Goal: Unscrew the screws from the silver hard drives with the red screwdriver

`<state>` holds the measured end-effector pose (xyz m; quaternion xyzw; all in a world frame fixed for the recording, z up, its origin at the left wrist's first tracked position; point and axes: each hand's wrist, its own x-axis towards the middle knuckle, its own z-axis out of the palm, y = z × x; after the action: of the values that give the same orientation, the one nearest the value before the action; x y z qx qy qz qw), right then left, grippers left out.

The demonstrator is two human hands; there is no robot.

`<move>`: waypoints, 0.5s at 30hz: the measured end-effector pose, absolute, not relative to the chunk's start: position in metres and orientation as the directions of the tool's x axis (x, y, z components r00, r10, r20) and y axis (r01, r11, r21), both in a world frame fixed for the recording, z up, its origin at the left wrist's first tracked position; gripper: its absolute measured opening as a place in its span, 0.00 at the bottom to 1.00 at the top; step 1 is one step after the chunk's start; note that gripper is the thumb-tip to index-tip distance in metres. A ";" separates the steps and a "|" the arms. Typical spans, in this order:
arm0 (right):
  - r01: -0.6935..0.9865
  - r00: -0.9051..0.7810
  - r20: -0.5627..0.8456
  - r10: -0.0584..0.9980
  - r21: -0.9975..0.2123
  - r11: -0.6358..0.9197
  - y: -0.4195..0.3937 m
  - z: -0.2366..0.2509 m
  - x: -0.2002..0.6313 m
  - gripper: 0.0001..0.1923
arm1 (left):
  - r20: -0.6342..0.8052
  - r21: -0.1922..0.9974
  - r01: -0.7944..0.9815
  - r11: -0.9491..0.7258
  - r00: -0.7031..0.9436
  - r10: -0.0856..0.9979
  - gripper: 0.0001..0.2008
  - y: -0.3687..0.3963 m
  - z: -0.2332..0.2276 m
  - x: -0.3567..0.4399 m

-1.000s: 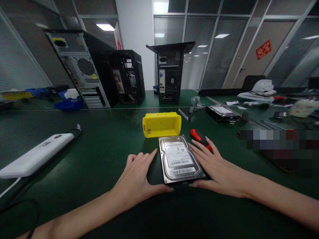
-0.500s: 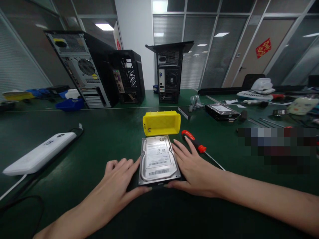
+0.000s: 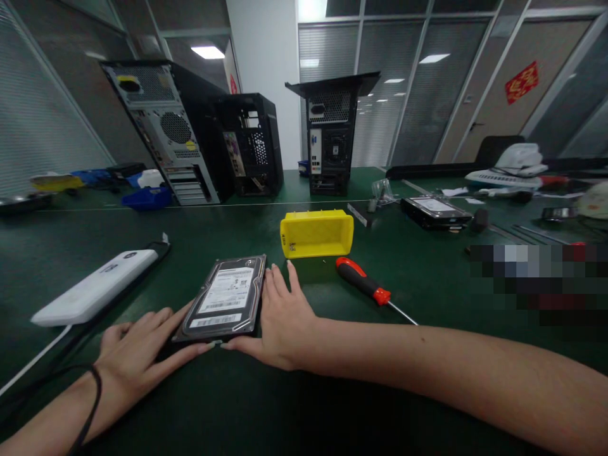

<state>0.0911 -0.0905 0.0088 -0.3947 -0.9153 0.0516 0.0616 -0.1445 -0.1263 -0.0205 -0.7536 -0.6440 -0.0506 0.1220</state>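
A silver hard drive [image 3: 227, 292] with a white label lies on the table between my two hands, label up and slightly turned. My left hand [image 3: 137, 351] is at its left side, with the index finger along the edge and the thumb at the near edge. My right hand [image 3: 285, 316] presses on the right side with its fingers stretched along it, its thumb at the near edge close to my left thumb. Beyond my right hand lies a red and black screwdriver [image 3: 361, 280], its shaft pointing right and toward me. Behind stands a yellow bin [image 3: 317, 235].
A white power strip [image 3: 97, 285] lies at the left; a black cable [image 3: 97, 399] crosses my left wrist. Several computer cases [image 3: 178, 126] stand at the back. More hard drives [image 3: 434, 212] are stacked at the right, beside loose tools.
Both hands have slid the hard drive left across the table, from in front of the yellow bin toward the power strip. The screwdriver has shifted slightly left relative to the bin. The view has turned a little left.
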 end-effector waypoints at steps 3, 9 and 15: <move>0.735 -0.671 0.015 0.741 -0.119 0.667 -0.087 0.013 0.079 0.50 | 0.168 -0.135 0.990 -0.036 0.059 0.984 0.27 -0.127 -0.016 -0.142; 0.743 -0.666 -0.004 0.746 -0.087 0.663 -0.077 0.016 0.060 0.50 | 0.082 -0.173 0.980 0.100 -0.086 0.993 0.32 -0.119 -0.012 -0.150; 0.702 -0.712 0.012 0.702 -0.001 0.712 -0.086 0.018 0.098 0.47 | 0.079 -0.125 0.975 0.184 -0.175 0.981 0.39 -0.118 -0.019 -0.171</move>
<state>0.0980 -0.0857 0.0177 -0.3792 -0.9253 -0.0018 0.0055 -0.1708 -0.1177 -0.0193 -0.6383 -0.7662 0.0228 0.0702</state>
